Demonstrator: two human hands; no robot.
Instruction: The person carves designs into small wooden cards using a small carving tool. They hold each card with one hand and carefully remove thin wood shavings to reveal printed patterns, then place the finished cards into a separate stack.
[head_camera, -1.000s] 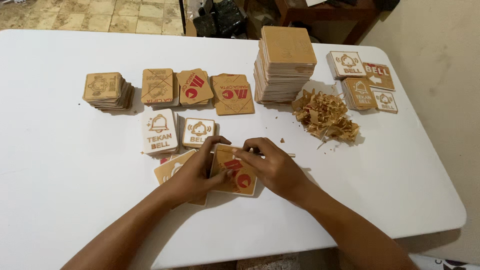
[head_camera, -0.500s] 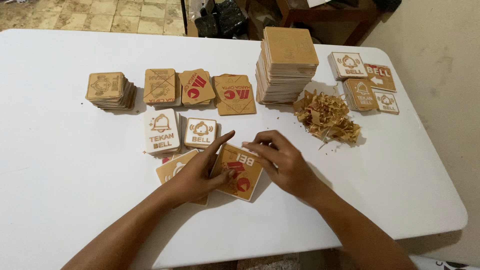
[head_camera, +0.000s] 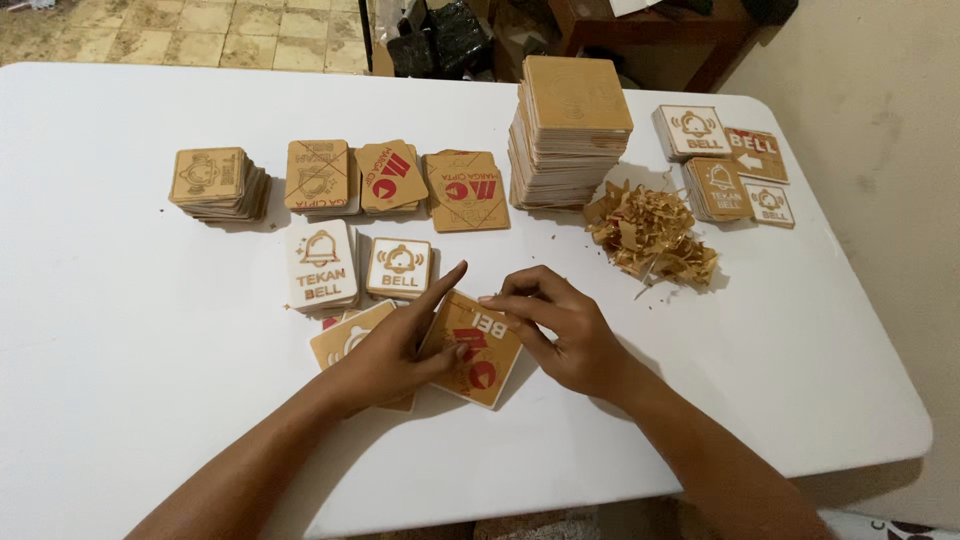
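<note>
A square wooden plaque (head_camera: 478, 352) with red and white engraved marks lies tilted on the white table (head_camera: 130, 330), near the front edge. My left hand (head_camera: 395, 345) rests on its left side, index finger stretched out above it. My right hand (head_camera: 560, 325) pinches at the plaque's upper right part with fingertips. Under my left hand lies another tan plaque (head_camera: 345, 335), partly hidden.
A tall stack of plain wooden squares (head_camera: 572, 130) stands at the back. Several low stacks of engraved plaques (head_camera: 215, 180) sit in a row to its left. A heap of peeled tan scraps (head_camera: 650, 235) lies at the right, beside white-faced plaques (head_camera: 725, 160).
The plaque has turned and slid slightly toward the right. My left index finger lifted and stretched out. My right fingers moved onto the plaque's upper edge.
</note>
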